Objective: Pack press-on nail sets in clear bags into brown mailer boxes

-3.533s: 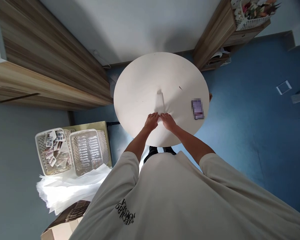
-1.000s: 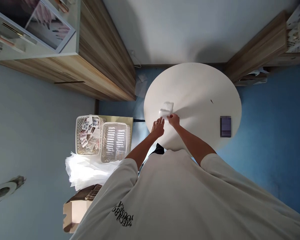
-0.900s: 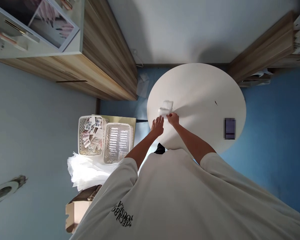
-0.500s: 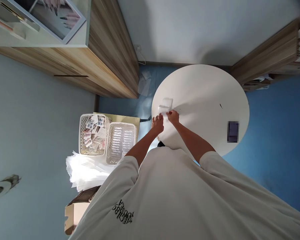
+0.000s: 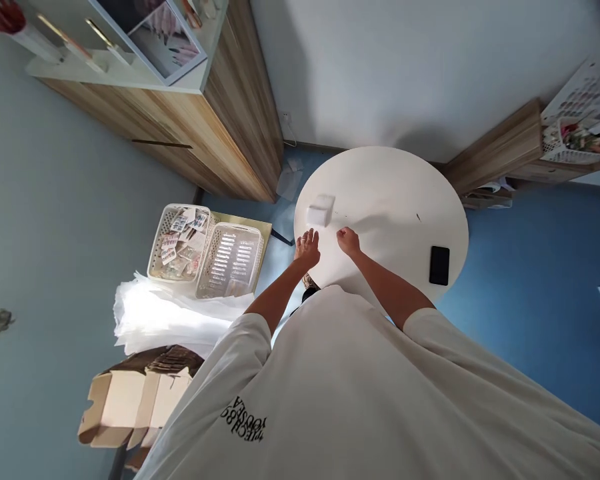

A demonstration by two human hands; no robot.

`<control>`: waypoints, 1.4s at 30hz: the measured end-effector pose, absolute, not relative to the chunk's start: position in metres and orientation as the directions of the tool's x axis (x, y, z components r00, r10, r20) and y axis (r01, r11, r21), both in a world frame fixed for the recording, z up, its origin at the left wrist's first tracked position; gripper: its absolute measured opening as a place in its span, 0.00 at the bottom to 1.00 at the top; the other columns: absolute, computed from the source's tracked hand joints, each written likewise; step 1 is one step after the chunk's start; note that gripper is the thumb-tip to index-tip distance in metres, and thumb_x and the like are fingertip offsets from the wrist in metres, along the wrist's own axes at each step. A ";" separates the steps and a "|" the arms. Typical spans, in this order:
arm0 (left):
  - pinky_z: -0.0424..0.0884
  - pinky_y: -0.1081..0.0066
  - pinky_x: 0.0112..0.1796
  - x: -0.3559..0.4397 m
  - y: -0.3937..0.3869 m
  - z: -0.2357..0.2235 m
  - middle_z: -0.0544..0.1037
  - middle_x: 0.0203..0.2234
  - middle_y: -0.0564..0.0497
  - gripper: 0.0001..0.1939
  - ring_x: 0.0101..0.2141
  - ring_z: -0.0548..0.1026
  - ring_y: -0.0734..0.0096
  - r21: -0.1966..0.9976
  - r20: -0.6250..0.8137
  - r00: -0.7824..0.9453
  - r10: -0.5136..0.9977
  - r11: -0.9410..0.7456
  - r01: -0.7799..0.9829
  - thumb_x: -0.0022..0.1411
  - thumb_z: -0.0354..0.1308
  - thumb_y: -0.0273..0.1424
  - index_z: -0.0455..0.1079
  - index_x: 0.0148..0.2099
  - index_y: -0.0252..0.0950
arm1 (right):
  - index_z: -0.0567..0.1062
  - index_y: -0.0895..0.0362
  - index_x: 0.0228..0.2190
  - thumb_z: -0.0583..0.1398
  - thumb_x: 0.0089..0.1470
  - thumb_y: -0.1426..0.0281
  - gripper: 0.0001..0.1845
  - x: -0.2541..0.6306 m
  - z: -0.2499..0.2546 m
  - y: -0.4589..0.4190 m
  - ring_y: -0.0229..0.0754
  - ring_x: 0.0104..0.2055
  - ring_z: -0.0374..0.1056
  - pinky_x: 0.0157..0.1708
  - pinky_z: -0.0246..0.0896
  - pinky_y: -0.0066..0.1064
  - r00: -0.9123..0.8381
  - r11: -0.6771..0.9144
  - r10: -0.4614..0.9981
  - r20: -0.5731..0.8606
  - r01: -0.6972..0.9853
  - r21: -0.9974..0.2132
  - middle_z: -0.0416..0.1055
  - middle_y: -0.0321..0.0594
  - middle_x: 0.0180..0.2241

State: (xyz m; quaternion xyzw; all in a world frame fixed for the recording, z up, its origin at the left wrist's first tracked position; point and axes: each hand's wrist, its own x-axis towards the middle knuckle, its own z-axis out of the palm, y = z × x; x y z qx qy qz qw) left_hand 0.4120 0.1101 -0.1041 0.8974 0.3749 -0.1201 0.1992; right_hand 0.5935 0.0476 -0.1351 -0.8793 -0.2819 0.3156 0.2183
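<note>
Your left hand [image 5: 307, 249] is spread, released, just beside the small white rectangular packet [image 5: 321, 212] on the round white table [image 5: 380, 177]; your right hand [image 5: 349, 241] is clenched, contents unclear; steady the packet lightly.

The small, folded white packet [image 5: 320, 212] sits in the way just past the left hand [image 5: 307, 249]. The right hand [image 5: 349, 241] has lots of room across the round white table [image 5: 380, 177], until the flat black phone [image 5: 439, 265] near the edge.
</note>
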 end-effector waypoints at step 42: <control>0.62 0.52 0.66 0.154 0.172 -0.060 0.65 0.71 0.41 0.30 0.68 0.64 0.51 0.349 -0.283 0.437 0.854 -0.333 0.876 0.70 0.48 0.27 0.62 0.73 0.38 | 0.82 0.55 0.43 0.58 0.62 0.73 0.13 0.361 -0.082 0.143 0.44 0.45 0.76 0.50 0.69 0.33 0.148 -0.215 0.976 -0.157 0.733 -0.645 0.81 0.42 0.46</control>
